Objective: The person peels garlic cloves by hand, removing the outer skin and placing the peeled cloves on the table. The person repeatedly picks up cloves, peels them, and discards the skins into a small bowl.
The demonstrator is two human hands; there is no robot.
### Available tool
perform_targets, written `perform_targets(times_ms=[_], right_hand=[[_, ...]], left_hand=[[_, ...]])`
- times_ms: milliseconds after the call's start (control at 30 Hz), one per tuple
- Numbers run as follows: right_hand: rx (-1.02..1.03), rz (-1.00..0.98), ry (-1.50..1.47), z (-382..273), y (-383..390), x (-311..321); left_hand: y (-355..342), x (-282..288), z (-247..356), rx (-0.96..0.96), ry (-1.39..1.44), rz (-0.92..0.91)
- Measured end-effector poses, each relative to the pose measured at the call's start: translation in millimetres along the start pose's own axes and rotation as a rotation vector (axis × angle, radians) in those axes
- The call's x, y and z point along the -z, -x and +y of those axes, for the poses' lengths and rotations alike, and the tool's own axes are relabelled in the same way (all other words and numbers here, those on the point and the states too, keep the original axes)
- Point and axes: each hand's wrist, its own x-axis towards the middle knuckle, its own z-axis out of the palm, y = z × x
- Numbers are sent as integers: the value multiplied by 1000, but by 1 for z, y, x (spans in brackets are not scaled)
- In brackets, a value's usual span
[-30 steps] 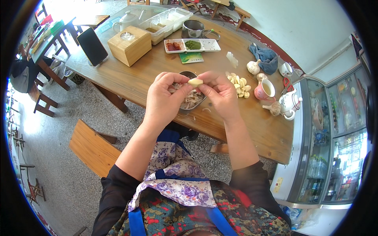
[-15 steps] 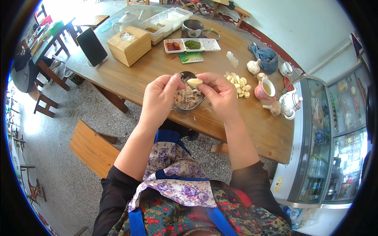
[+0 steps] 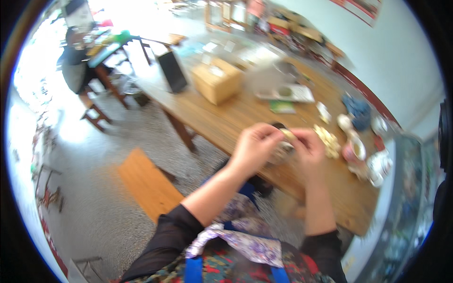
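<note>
**Both hands on a garlic clove above the bowl**

The frame is motion-blurred; fine detail is limited.

1. Left hand: raised over the near edge of the wooden table, fingers curled together, fingertips pinched on the pale garlic clove.
2. Right hand: at 3 o'clock of the left hand, fingers bent inward, fingertips closed on the same clove from the other side. The two hands meet at the clove.
3. Garlic clove: held between both sets of fingertips, directly above the small dark bowl. The bowl stands on the table, partly covered by the hands; its contents cannot be made out.
4. Pile of peeled garlic cloves: on the table at 3 o'clock of the bowl, just beside the right hand.
5. Pink cup: at 3 o'clock of the pile, near the table's right end.
6. Cardboard box: at 11 o'clock of the hands, well apart from them.
7. Black upright panel: at 9 o'clock of the box, at the table edge.
8. White tray: at 12 o'clock of the hands, with a green packet just in front of it.
9. Wooden bench: on the floor at 8 o'clock of the hands.
</note>
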Motion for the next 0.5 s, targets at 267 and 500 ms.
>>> perform_targets(times_ms=[267, 500], right_hand=[[-35, 26, -304, -1, 2, -2], [-41, 9, -314, 3, -3, 1]], left_hand=[[4, 0, 23, 144, 177, -91], [6, -7, 21, 120, 129, -44]])
